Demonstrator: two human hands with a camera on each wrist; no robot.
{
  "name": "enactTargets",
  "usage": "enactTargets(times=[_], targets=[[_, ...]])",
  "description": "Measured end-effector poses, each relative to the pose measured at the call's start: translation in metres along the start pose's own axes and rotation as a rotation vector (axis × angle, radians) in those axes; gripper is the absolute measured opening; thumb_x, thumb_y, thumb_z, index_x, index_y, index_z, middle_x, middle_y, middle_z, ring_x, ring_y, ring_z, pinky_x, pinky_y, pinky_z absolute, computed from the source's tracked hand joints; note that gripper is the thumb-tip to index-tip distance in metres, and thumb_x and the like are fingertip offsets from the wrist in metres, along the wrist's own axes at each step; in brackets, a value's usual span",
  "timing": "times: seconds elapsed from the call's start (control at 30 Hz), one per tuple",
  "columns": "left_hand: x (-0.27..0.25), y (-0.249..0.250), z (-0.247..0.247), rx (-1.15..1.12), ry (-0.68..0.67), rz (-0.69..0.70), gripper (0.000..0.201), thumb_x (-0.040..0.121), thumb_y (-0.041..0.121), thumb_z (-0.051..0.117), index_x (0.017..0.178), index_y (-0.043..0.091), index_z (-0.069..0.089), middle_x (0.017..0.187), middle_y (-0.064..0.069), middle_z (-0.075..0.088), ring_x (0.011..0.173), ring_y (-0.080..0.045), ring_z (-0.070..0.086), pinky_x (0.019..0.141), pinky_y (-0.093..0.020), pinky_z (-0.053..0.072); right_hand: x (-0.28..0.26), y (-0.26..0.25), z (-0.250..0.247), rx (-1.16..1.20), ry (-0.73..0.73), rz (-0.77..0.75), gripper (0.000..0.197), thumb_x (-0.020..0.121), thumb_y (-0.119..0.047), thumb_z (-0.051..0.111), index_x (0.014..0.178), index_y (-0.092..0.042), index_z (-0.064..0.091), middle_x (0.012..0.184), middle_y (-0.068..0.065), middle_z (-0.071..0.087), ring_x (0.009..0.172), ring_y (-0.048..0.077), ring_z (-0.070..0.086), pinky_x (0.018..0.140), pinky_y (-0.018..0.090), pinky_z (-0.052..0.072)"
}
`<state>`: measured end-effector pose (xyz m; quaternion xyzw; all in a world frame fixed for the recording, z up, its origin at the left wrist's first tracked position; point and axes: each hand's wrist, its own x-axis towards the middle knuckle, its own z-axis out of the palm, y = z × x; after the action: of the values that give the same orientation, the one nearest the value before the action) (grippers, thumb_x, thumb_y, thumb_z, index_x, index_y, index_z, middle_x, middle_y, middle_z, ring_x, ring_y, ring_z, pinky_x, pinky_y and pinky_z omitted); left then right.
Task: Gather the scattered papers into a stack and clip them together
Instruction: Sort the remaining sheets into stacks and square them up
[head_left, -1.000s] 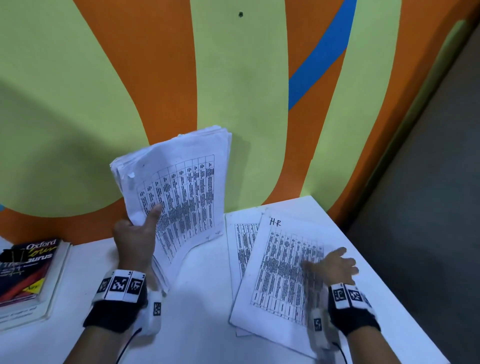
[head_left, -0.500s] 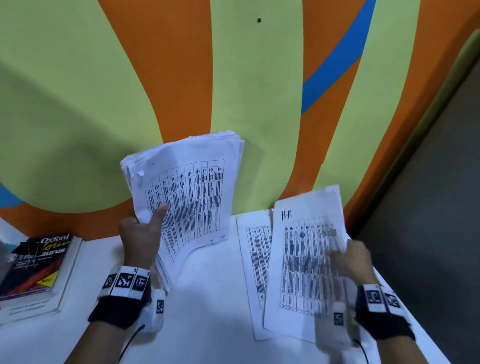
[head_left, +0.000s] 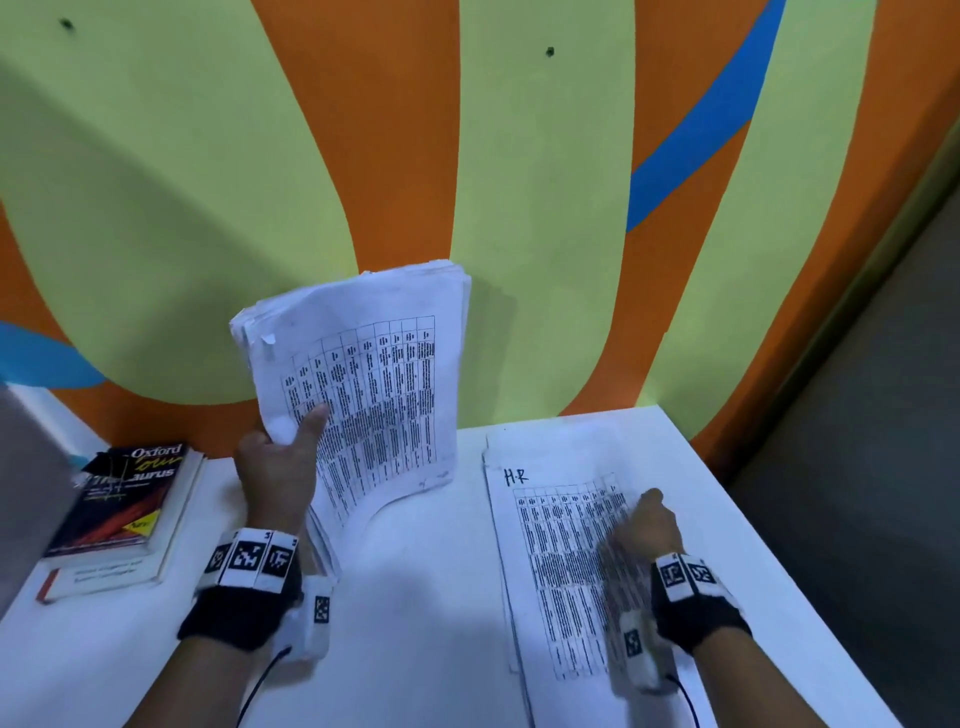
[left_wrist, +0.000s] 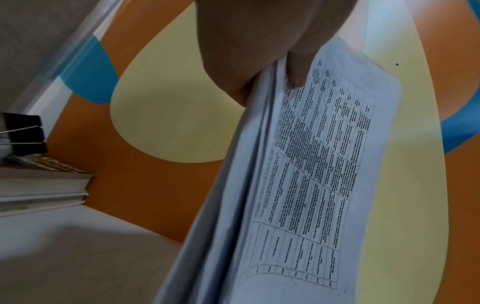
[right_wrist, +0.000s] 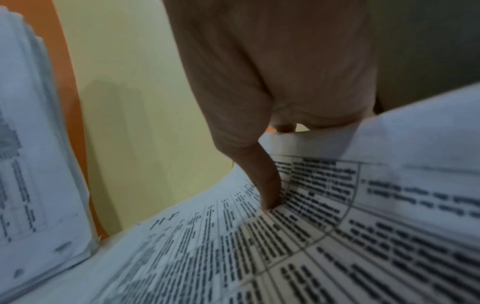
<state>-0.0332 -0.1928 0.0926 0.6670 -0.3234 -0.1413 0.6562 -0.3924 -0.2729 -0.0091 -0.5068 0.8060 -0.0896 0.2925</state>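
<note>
Your left hand (head_left: 275, 467) grips a thick stack of papers (head_left: 374, 384) upright above the white surface (head_left: 415, 623), thumb pressed across its printed table, fingers (left_wrist: 298, 70) curled behind it. Your right hand (head_left: 647, 525) pinches the loose sheet (head_left: 556, 561) lying on the surface, thumb on top and fingers (right_wrist: 284, 128) under its right edge; "H.R" is handwritten left of and beyond your thumb. Left of your left hand, a book (head_left: 122, 499) reads "Oxford" and "...aurus", with black binder clips (left_wrist: 24, 133) on its cover.

Left grip (head_left: 278, 470) raised, clenched; right grip (head_left: 649, 525) low, pinching.
</note>
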Motion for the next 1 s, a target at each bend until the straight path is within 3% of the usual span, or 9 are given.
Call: enactTargets(times=[0.1, 0.17, 0.23, 0.33, 0.47, 0.53, 0.67, 0.83, 1.0], targets=[[-0.003, 0.003, -0.009, -0.012, 0.003, -0.001, 0.047, 0.08, 0.022, 0.075, 0.052, 0.017, 0.038, 0.051, -0.001, 0.039, 0.035, -0.003, 0.036, 0.051, -0.026, 0.03, -0.005, 0.008, -0.007, 0.144, 0.014, -0.07, 0.07, 0.073, -0.003, 0.076, 0.13, 0.0, 0.034, 0.116, 0.027, 0.059, 0.104, 0.038, 0.059, 0.074, 0.034, 0.047], [-0.001, 0.001, -0.017, 0.016, 0.013, -0.004, 0.047, 0.08, 0.024, 0.074, 0.051, 0.016, 0.038, 0.05, -0.001, 0.039, 0.037, -0.004, 0.035, 0.054, -0.026, 0.031, -0.013, 0.012, -0.018, 0.188, 0.058, -0.231, 0.035, 0.077, -0.008, 0.074, 0.104, -0.002, 0.053, 0.099, 0.021, 0.064, 0.089, 0.031, 0.06, 0.072, 0.036, 0.047], [-0.001, -0.003, -0.025, 0.005, 0.025, -0.015, 0.039, 0.08, 0.026, 0.074, 0.058, 0.004, 0.05, 0.054, -0.004, 0.044, 0.048, -0.013, 0.04, 0.059, -0.028, 0.035, -0.019, 0.018, -0.037, 0.283, 0.048, -0.42, 0.016, 0.081, -0.009, 0.071, 0.082, 0.001, 0.058, 0.078, 0.016, 0.066, 0.073, 0.023, 0.059, 0.064, 0.039, 0.049], [-0.004, 0.002, -0.033, -0.022, 0.047, -0.008, 0.045, 0.08, 0.024, 0.075, 0.084, -0.017, 0.059, 0.072, -0.023, 0.064, 0.067, -0.014, 0.05, 0.066, -0.034, 0.044, -0.04, 0.011, -0.078, 0.429, -0.011, -0.647, 0.006, 0.084, -0.008, 0.07, 0.085, -0.005, 0.066, 0.078, 0.014, 0.072, 0.068, 0.016, 0.061, 0.064, 0.037, 0.052], [-0.01, 0.011, -0.036, -0.025, -0.012, -0.056, 0.036, 0.08, 0.026, 0.074, 0.058, 0.01, 0.05, 0.054, -0.002, 0.052, 0.043, -0.002, 0.043, 0.054, -0.024, 0.038, -0.077, -0.018, -0.115, 0.759, -0.215, -0.768, 0.02, 0.077, -0.007, 0.074, 0.096, -0.005, 0.069, 0.091, 0.006, 0.077, 0.075, 0.014, 0.07, 0.068, 0.026, 0.057], [-0.015, 0.012, -0.035, -0.061, -0.087, -0.066, 0.035, 0.078, 0.028, 0.075, 0.057, 0.015, 0.05, 0.052, 0.01, 0.055, 0.046, -0.001, 0.048, 0.058, -0.027, 0.041, -0.085, -0.034, -0.113, 0.846, -0.31, -0.748, 0.046, 0.061, -0.034, 0.086, 0.096, -0.007, 0.071, 0.098, 0.02, 0.073, 0.079, 0.026, 0.068, 0.073, 0.039, 0.054], [-0.033, 0.015, -0.029, -0.243, -0.309, -0.137, 0.027, 0.079, 0.026, 0.075, 0.103, 0.017, 0.07, 0.102, -0.001, 0.074, 0.096, -0.022, 0.069, 0.084, -0.04, 0.052, -0.087, -0.062, -0.081, 0.907, -0.447, -0.676, 0.07, 0.055, -0.05, 0.087, 0.106, -0.005, 0.069, 0.109, 0.023, 0.068, 0.093, 0.029, 0.057, 0.085, 0.047, 0.045], [-0.062, 0.023, -0.028, -0.332, -0.595, -0.327, 0.049, 0.072, 0.04, 0.076, 0.111, 0.011, 0.069, 0.111, -0.013, 0.071, 0.097, -0.029, 0.069, 0.076, -0.04, 0.058, -0.09, -0.082, -0.045, 0.939, -0.516, -0.588, 0.031, 0.088, -0.011, 0.063, 0.116, 0.003, 0.062, 0.112, 0.013, 0.065, 0.102, 0.024, 0.058, 0.084, 0.022, 0.051], [-0.07, 0.023, -0.033, -0.349, -0.662, -0.421, 0.058, 0.06, 0.048, 0.081, 0.103, 0.01, 0.072, 0.109, -0.018, 0.07, 0.098, -0.034, 0.068, 0.087, -0.048, 0.053, -0.094, -0.074, -0.023, 0.944, -0.698, -0.425, 0.038, 0.09, -0.006, 0.057, 0.127, 0.004, 0.053, 0.122, 0.018, 0.063, 0.113, 0.032, 0.057, 0.107, 0.045, 0.04]])
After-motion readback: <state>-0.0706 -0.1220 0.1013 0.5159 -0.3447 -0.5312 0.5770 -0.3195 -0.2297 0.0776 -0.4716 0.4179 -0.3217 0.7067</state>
